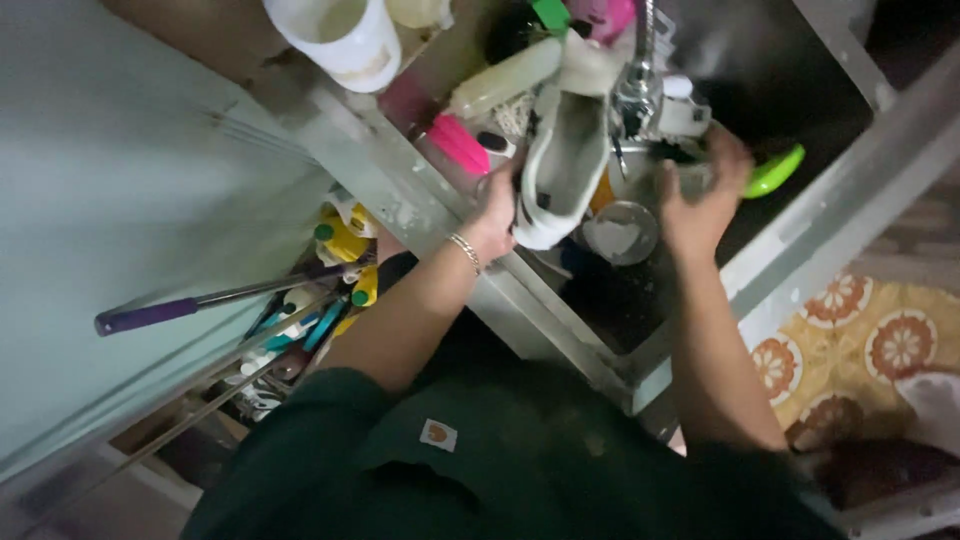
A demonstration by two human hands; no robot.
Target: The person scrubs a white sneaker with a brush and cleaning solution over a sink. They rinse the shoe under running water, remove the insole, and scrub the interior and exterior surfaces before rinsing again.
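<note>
**Both hands at the sink, a white shoe under the tap**

Head view: the person leans over a steel sink [800, 255] and looks straight down. The left hand [493, 222], with a thin bracelet at the wrist, is closed on the side of a white shoe [563, 170]. The shoe hangs just below the tap [638, 85], its long axis running from the tap down toward the person. The right hand [700, 205] is across from it, on the far side of the tap, fingers curled round something dark and blurred that I cannot make out; a bright green object [775, 172] sticks out just past its fingertips. The hands are apart, with a small round metal bowl [620, 232] between and below them. The left hand is the nearer one to the shoe. A long handle with a purple grip [150, 316] leans beside the sink, among coloured bottles [345, 245].
</note>
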